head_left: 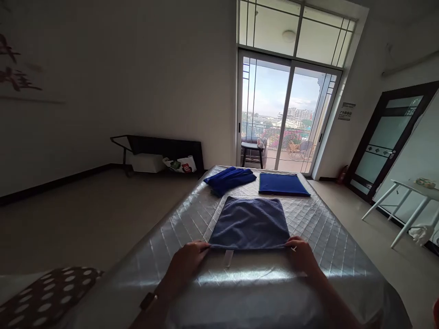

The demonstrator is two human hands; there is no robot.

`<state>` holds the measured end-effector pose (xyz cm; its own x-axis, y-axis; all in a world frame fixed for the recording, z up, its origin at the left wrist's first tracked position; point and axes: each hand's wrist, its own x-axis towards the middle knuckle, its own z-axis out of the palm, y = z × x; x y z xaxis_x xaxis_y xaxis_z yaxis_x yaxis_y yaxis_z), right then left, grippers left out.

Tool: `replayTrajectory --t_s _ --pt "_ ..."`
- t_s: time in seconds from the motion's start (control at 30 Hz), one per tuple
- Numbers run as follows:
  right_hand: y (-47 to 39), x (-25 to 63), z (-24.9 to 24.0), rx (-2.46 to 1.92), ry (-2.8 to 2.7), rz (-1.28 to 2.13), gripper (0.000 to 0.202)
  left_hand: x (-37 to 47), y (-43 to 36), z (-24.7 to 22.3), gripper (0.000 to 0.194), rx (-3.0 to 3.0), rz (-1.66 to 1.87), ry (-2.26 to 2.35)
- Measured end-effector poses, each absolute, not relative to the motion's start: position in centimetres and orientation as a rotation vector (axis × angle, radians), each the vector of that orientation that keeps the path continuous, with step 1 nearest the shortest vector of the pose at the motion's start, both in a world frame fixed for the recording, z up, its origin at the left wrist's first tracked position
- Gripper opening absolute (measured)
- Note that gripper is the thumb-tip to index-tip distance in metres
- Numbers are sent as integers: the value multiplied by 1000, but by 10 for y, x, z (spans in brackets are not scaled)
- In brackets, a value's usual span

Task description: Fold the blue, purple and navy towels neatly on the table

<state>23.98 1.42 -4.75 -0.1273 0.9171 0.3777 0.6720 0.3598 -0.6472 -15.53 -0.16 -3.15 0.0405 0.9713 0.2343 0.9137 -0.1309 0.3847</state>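
Observation:
A greyish-blue towel (252,224) lies spread on a silver quilted mattress (185,228), slightly rippled, with a pale tag (228,258) sticking out from its near edge. My left hand (190,256) pinches the towel's near left corner. At the near right corner my right hand (302,253), with a ring on one finger, is closed on the cloth as well. Beyond it, a bright blue cloth pile (231,180) sits loosely bunched on the left. A flat blue cloth (284,184) with a thin green edge lies to the right of that pile.
Brown polka-dot fabric (48,294) is at the lower left. Against the back wall stands a black bench (164,153) with a white box (147,163) beneath. A sliding glass door (288,114) is behind the mattress; a white table (414,187) stands at right.

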Motion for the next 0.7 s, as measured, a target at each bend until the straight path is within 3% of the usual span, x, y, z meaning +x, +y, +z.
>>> replayTrajectory --t_s 0.17,0.7 --pt "1 240 -56 -1461 -1856 482 21 -157 -19 -46 41 2091 485 2025" --pt "-17 239 -59 -1403 -1987 391 24 -167 -50 -48 38 2049 586 2110"
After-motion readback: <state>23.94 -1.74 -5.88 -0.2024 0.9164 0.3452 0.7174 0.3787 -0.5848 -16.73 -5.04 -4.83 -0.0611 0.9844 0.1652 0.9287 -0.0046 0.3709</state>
